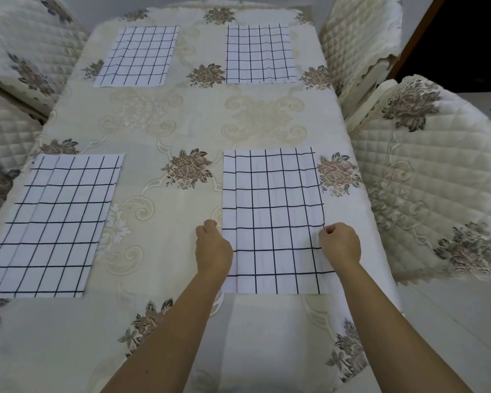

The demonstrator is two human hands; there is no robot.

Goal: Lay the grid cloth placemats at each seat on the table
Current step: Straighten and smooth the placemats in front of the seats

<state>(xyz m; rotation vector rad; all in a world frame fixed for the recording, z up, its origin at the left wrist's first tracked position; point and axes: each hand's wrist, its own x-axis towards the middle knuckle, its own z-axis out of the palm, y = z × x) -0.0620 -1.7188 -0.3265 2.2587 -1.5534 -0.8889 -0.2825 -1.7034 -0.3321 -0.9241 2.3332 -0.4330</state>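
Near-right mat [272,217] flat on table [182,123], by the right edge, just beside near-right chair [437,180]. Held at both long edges, roughly a third up from the near end. Left hand [213,248] at left edge: fingers curled tight, pinching the hem. Right hand [339,245] at right edge: thumb and forefinger pinched on the hem, other fingers curled in.

Three more, flat and untouched: near-left mat [54,225], far-left mat [138,56], far-right mat [260,53]. All well apart, two per side. Far-right chair [357,38] and far-left chair [26,46] close against the table. Cream floral cover under all four mats.
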